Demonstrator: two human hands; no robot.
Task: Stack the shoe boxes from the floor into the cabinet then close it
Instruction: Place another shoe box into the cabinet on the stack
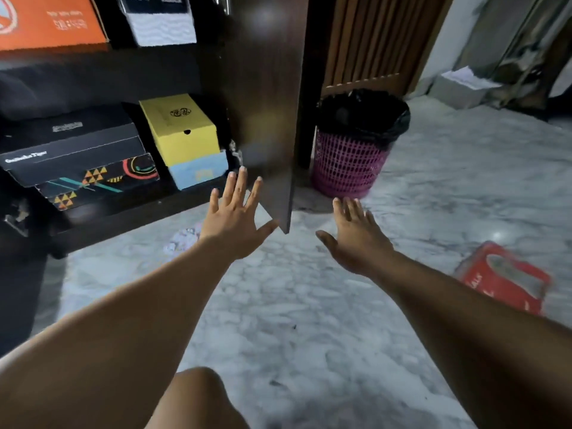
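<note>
The dark wooden cabinet door (269,97) stands open, edge toward me. On the lower shelf a yellow shoe box (179,128) rests on a light blue box (198,173), beside a black box (71,150) stacked on a patterned black box (99,181). An orange box (49,23) and a black-and-white box (161,20) sit on the upper shelf. A red box (501,277) lies on the marble floor at the right. My left hand (236,218) is spread open just left of the door's bottom corner. My right hand (353,235) hovers open just right of it. Neither holds anything.
A pink waste basket (346,162) with a black liner stands right of the cabinet, behind the door. A slatted wooden door (377,38) rises beyond it. White boxes (461,85) sit at the far right. My knee (195,397) shows at the bottom. Grey marble floor (309,305) lies between.
</note>
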